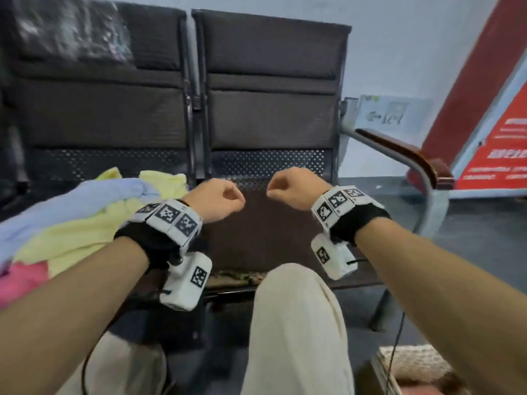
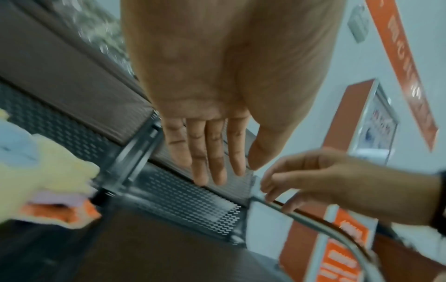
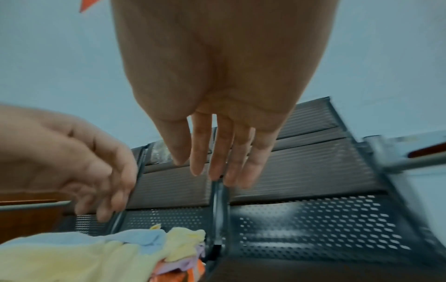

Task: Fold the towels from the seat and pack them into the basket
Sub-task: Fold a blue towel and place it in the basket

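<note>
Both hands, left (image 1: 219, 196) and right (image 1: 293, 188), hang empty with loose fingers over the bare seat (image 1: 256, 232), likely poised to start; towels (image 1: 82, 220) lie heaped beside them, basket (image 1: 413, 363) near the feet.

Seat (image 1: 265, 240): matt dark padding at frame centre, with perforated grey metal (image 3: 313, 225) behind it. Armrest (image 1: 399, 151), right of frame: glossy reddish wood on a smooth metal tube. Towels (image 1: 74, 223), lower left: soft, napped cloth. Basket (image 1: 413, 363), lower right corner: coarse woven texture, blurred.
</note>
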{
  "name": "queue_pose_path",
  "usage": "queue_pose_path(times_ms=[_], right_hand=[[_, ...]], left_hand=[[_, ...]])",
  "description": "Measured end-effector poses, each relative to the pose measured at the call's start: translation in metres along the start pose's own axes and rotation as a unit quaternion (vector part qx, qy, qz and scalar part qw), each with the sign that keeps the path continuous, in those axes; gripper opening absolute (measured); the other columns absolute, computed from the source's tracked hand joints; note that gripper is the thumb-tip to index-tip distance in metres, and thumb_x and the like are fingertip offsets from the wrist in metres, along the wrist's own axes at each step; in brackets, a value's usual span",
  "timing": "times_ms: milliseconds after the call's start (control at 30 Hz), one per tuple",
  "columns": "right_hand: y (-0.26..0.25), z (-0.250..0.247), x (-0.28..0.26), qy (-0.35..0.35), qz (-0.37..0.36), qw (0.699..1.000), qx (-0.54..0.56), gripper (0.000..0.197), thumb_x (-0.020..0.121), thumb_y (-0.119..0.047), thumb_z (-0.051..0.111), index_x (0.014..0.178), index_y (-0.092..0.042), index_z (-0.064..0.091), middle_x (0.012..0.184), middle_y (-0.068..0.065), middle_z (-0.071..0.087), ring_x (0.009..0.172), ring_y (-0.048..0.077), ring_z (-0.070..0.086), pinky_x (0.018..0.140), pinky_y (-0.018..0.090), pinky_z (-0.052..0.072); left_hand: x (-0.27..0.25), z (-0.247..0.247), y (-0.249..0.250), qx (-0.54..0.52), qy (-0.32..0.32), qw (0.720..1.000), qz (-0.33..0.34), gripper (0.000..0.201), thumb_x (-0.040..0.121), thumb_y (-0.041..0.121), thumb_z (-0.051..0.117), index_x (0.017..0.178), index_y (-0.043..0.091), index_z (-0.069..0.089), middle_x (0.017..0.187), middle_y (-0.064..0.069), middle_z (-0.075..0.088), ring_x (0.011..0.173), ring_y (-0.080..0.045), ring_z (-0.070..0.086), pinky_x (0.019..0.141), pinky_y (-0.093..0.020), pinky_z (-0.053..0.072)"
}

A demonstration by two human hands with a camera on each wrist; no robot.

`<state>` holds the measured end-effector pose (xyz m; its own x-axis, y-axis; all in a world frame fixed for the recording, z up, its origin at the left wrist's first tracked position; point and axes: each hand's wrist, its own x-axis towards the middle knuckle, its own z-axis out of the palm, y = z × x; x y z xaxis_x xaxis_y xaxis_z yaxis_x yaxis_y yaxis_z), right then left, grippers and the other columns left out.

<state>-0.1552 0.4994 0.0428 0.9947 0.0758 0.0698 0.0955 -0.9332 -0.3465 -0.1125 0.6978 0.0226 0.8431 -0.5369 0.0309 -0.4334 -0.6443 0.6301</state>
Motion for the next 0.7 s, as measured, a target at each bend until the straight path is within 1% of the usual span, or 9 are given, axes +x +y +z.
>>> queue_pose_path(times_ms=[33, 100, 167, 267, 300, 367, 467, 567, 700], right_hand=[[-0.015, 0.006, 0.016, -0.013, -0.018, 1.000, -0.006, 0.022, 0.091, -0.031, 0.060, 0.105, -0.018, 0.070, 0.105, 0.000, 0.069, 0.099, 0.016, 0.062, 0.080, 0.022, 0.042], [-0.043, 0.024, 0.045, -0.041, -0.044, 0.998, -0.009, 0.024, 0.091, -0.032, 0.059, 0.106, -0.016, 0.069, 0.106, 0.001, 0.069, 0.100, 0.018, 0.061, 0.081, 0.024, 0.043], [-0.068, 0.047, 0.071, -0.072, -0.065, 0.995, -0.011, 0.025, 0.091, -0.032, 0.059, 0.107, -0.015, 0.069, 0.107, 0.003, 0.069, 0.100, 0.019, 0.062, 0.084, 0.027, 0.046], [-0.097, 0.087, 0.104, -0.117, -0.090, 0.989, -0.011, 0.025, 0.090, -0.032, 0.061, 0.107, -0.015, 0.070, 0.109, 0.003, 0.068, 0.102, 0.020, 0.061, 0.087, 0.030, 0.047], [-0.106, 0.101, 0.114, -0.133, -0.096, 0.986, -0.003, 0.025, 0.090, -0.032, 0.061, 0.107, -0.016, 0.069, 0.110, 0.002, 0.068, 0.102, 0.020, 0.061, 0.087, 0.029, 0.047], [-0.121, 0.129, 0.128, -0.159, -0.104, 0.982, 0.013, 0.023, 0.089, -0.031, 0.062, 0.106, -0.017, 0.069, 0.109, 0.000, 0.068, 0.102, 0.017, 0.061, 0.085, 0.026, 0.046], [-0.138, 0.166, 0.147, -0.176, -0.111, 0.978, 0.033, 0.021, 0.087, -0.028, 0.063, 0.105, -0.017, 0.068, 0.107, -0.001, 0.068, 0.101, 0.016, 0.061, 0.088, 0.028, 0.049], [-0.154, 0.193, 0.161, -0.187, -0.121, 0.973, 0.068, 0.020, 0.088, -0.023, 0.062, 0.106, -0.015, 0.067, 0.108, 0.001, 0.068, 0.101, 0.016, 0.061, 0.083, 0.024, 0.046], [-0.169, 0.207, 0.171, -0.155, -0.144, 0.972, 0.107, 0.020, 0.089, -0.020, 0.059, 0.105, -0.013, 0.067, 0.106, 0.001, 0.069, 0.098, 0.017, 0.061, 0.081, 0.022, 0.044]], left_hand=[[-0.004, -0.010, -0.020, 0.034, 0.004, 0.999, -0.016, 0.004, 0.087, 0.026, 0.061, 0.085, 0.027, 0.064, 0.089, 0.007, 0.062, 0.086, -0.013, 0.058, 0.081, -0.029, 0.047], [-0.011, -0.029, -0.059, 0.085, 0.002, 0.995, -0.049, 0.004, 0.087, 0.027, 0.060, 0.090, 0.026, 0.063, 0.090, 0.007, 0.058, 0.086, -0.012, 0.054, 0.078, -0.026, 0.043], [-0.018, -0.046, -0.095, 0.099, 0.005, 0.990, -0.098, 0.009, 0.087, 0.028, 0.060, 0.094, 0.023, 0.065, 0.089, 0.005, 0.058, 0.085, -0.014, 0.055, 0.077, -0.026, 0.042], [-0.027, -0.068, -0.145, 0.119, 0.027, 0.981, -0.154, 0.015, 0.087, 0.023, 0.060, 0.099, 0.017, 0.067, 0.091, 0.002, 0.058, 0.095, -0.019, 0.058, 0.080, -0.024, 0.040], [-0.029, -0.074, -0.161, 0.135, 0.029, 0.976, -0.168, 0.019, 0.087, 0.022, 0.060, 0.103, 0.015, 0.067, 0.094, 0.001, 0.058, 0.100, -0.020, 0.057, 0.082, -0.024, 0.039], [-0.032, -0.081, -0.190, 0.174, 0.027, 0.962, -0.207, 0.028, 0.088, 0.025, 0.059, 0.114, 0.016, 0.062, 0.111, -0.003, 0.057, 0.111, -0.023, 0.053, 0.092, -0.029, 0.040], [-0.037, -0.092, -0.227, 0.228, 0.043, 0.934, -0.273, 0.043, 0.086, 0.030, 0.060, 0.128, 0.021, 0.052, 0.133, -0.009, 0.045, 0.125, -0.029, 0.041, 0.103, -0.040, 0.036], [-0.043, -0.099, -0.252, 0.234, 0.075, 0.920, -0.306, 0.052, 0.085, 0.029, 0.061, 0.134, 0.017, 0.045, 0.135, -0.013, 0.038, 0.126, -0.033, 0.034, 0.103, -0.041, 0.034], [-0.047, -0.104, -0.269, 0.264, 0.130, 0.897, -0.330, 0.050, 0.087, 0.046, 0.056, 0.128, 0.019, 0.050, 0.135, -0.011, 0.037, 0.129, -0.032, 0.028, 0.102, -0.042, 0.031]])
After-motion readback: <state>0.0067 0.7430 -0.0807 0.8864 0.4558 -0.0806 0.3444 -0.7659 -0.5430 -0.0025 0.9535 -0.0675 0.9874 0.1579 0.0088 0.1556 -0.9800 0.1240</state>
